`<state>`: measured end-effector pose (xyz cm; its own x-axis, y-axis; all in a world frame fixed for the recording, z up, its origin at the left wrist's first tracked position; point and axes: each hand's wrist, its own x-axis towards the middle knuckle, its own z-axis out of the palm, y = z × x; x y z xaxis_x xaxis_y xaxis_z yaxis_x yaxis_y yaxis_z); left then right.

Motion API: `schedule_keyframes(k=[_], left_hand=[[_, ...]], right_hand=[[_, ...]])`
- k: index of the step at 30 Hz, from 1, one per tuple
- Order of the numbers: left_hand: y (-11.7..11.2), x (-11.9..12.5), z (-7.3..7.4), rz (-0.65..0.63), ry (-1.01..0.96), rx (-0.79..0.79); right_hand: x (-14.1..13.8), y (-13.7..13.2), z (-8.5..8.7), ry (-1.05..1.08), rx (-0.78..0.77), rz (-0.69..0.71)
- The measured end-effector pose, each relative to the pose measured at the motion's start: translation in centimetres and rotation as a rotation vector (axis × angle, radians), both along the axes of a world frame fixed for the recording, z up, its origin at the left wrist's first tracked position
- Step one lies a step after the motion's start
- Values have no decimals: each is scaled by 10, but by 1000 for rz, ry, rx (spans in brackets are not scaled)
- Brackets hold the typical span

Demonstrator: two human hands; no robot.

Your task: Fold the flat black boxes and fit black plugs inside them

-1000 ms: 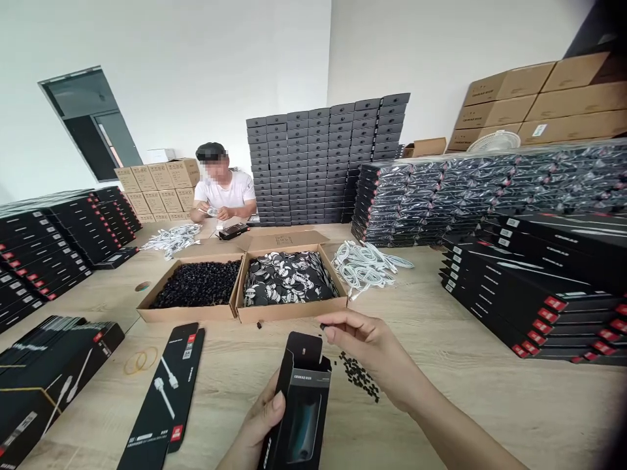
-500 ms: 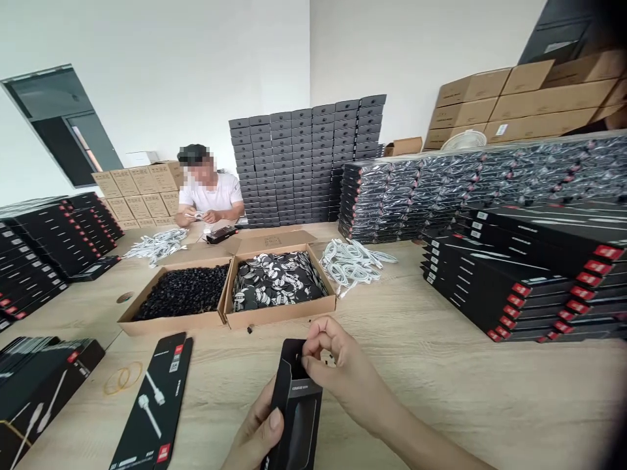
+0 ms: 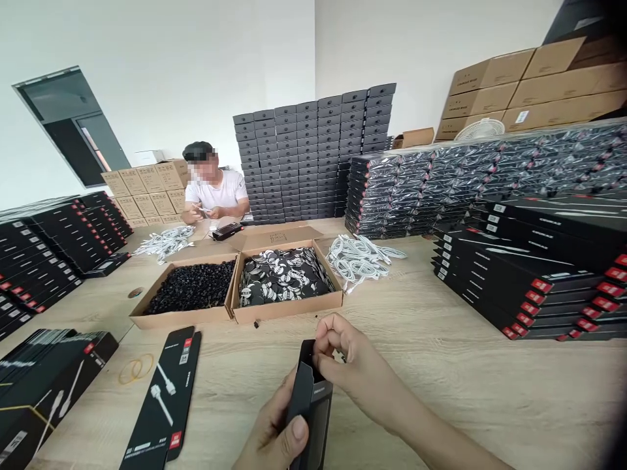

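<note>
The left hand (image 3: 271, 438) holds a black box (image 3: 310, 395) upright at the near side of the wooden surface (image 3: 441, 405), its fingers closed around the lower part. The right hand (image 3: 353, 361) is just at the top opening of this box, with the fingers (image 3: 327, 339) pinched together; I cannot tell if they hold a small piece. Much work seems done, because many black boxes (image 3: 519, 294) stand in stacks on the right. But much seems left too: the far cardboard trays (image 3: 181, 318) are quite full of small black pieces (image 3: 191, 287), and white cables (image 3: 360, 261) lie beside them. A co-worker (image 3: 215, 192) sits beyond.
</note>
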<state>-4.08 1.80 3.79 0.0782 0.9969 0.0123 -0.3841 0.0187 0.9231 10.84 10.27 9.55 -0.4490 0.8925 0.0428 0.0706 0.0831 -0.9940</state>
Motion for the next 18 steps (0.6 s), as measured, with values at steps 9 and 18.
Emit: schedule_keyframes(k=[9,18], left_hand=[[-3,-5,-25,53,51,-42],[10,-10,-35,-81,-191,-130]], right_hand=[[-5,-6,-7,-74,90,-44],[20,12,9,-177,93,204]])
